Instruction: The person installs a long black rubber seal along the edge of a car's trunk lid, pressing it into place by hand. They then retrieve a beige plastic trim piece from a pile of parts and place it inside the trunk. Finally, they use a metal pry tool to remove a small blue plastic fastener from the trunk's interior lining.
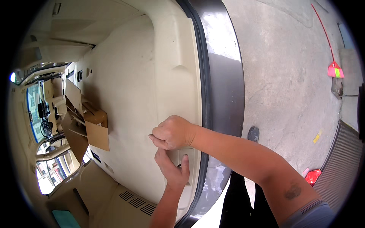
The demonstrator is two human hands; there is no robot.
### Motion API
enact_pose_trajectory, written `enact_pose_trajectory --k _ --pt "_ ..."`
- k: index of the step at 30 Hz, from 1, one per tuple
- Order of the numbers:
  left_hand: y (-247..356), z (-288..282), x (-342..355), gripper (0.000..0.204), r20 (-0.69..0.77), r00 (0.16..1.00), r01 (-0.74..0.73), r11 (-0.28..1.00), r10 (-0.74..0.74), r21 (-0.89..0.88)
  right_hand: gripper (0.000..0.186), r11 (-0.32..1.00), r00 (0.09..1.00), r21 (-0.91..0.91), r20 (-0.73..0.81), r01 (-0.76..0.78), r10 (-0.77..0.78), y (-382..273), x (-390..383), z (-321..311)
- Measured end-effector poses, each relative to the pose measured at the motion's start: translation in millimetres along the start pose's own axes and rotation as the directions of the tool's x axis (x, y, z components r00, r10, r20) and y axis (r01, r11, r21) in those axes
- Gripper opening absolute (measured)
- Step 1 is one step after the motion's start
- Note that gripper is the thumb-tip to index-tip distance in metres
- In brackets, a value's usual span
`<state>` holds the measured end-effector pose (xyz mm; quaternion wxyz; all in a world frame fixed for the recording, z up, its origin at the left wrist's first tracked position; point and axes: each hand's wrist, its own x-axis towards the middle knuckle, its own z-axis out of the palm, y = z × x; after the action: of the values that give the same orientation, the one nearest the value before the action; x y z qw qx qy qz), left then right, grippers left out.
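The beige panel [131, 76] forms the inside surface of the vehicle, and both hands are at its outer edge, low of centre in view. The right hand [173, 132] is closed, fingers curled, just over the left hand's fingers. The left hand [173, 167] is partly open, its thumb standing apart. A small dark piece shows beside that thumb; whether either hand grips anything cannot be told from this angle, as the fingertips are largely hidden.

Edges: beside the hands the panel ends in a raised ledge [190, 91], followed by a black seal [205, 97] and the dark bumper [226, 95]. The right forearm crosses the seal and bumper. Open room: a broad stretch of panel extends from the hands toward the box and the upper edge of view.

Surroundings: a cardboard box [98, 135], flaps raised, stands well apart to the left of the hands, in the way on that side. A slotted vent [137, 202] lies below, and a steering wheel [46, 129] at far left. Outside, a shoe [253, 133] stands on the concrete [285, 76]. A broom [335, 71] and a red packet [313, 177] lie farther right.
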<state>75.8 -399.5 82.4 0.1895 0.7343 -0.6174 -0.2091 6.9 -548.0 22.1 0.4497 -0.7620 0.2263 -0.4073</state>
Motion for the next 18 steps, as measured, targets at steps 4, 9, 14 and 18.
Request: enact_pose_trajectory --k 4,9,14,18 --pt "-16.2 16.8 75.3 0.065 0.024 0.99 0.138 0.99 -0.138 -0.007 0.037 0.791 0.877 0.388 0.12 -0.474 0.466 -3.5 35.6 -28.3" --pt "-1.5 27.7 89.5 0.066 0.097 0.984 0.104 0.924 -0.15 0.369 0.042 0.995 0.99 0.035 0.111 -0.091 0.087 -61.6 152.7 -73.4" --pt "-8.5 32.3 78.6 0.098 -0.046 0.99 0.139 0.916 -0.131 0.378 0.041 0.917 0.915 0.017 0.049 0.399 -0.4 -47.6 229.0 -100.3" --pt "-6.3 34.0 94.2 0.107 -0.122 0.984 0.162 0.927 -0.128 0.337 0.045 0.989 0.997 -0.144 0.06 -0.037 0.046 108.8 201.3 -129.9"
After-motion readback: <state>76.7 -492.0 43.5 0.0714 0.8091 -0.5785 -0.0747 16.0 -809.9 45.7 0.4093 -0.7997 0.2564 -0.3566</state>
